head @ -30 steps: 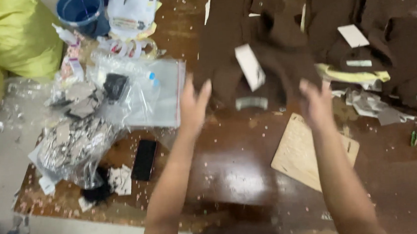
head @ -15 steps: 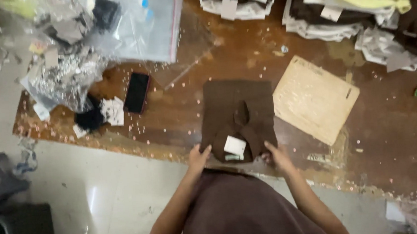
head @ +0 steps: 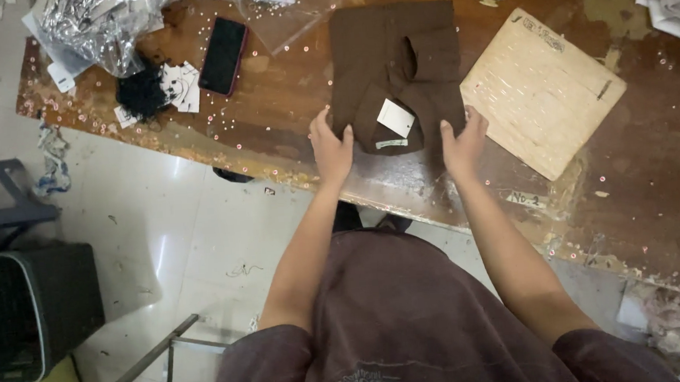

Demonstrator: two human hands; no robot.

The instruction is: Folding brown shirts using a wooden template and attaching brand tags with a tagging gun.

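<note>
squarely between left hand and right hand, folded brown shirt

A folded shirt lies on the table near its front edge, a tag on top. The left hand and right hand flank its near corners. A wooden board lies just right; a phone lies left.

My worn brown wooden desk is scratched and glossy, speckled with tiny pale flecks along its near edge. Below it lies a pale, shiny floor. A dark metal frame and a black box stand at the left.
</note>
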